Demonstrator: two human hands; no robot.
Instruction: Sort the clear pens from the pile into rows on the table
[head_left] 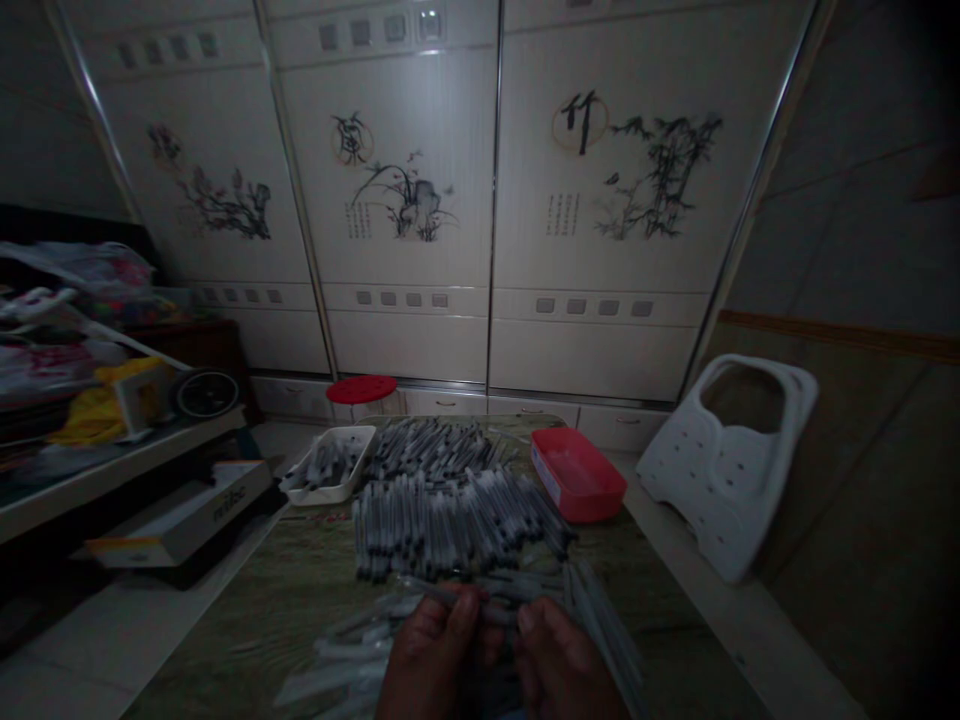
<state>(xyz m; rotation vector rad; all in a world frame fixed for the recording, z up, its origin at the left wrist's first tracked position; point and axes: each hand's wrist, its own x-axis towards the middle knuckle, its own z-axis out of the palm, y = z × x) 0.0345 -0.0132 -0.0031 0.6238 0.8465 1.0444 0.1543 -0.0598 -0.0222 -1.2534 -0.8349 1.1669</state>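
Observation:
My left hand (429, 648) and my right hand (561, 655) are close together at the table's near side. Between them they pinch a slim pen (498, 613), its left end pointing up and away. Thin clear plastic sleeves (341, 652) lie loose around and under my hands, with more long sleeves (606, 625) to the right. Just beyond is a wide row of pens (450, 520) with dark ends toward me. Behind that row lies a looser heap of pens (427, 445). The dim light hides the pen's finer details.
A white tray (358, 470) with pens stands at the table's (247, 620) far left, a red plastic box (577, 475) at its far right. Beyond are a red stool (361, 388) and sliding cupboard doors (405, 230). A white plastic folding seat (724, 470) leans at right.

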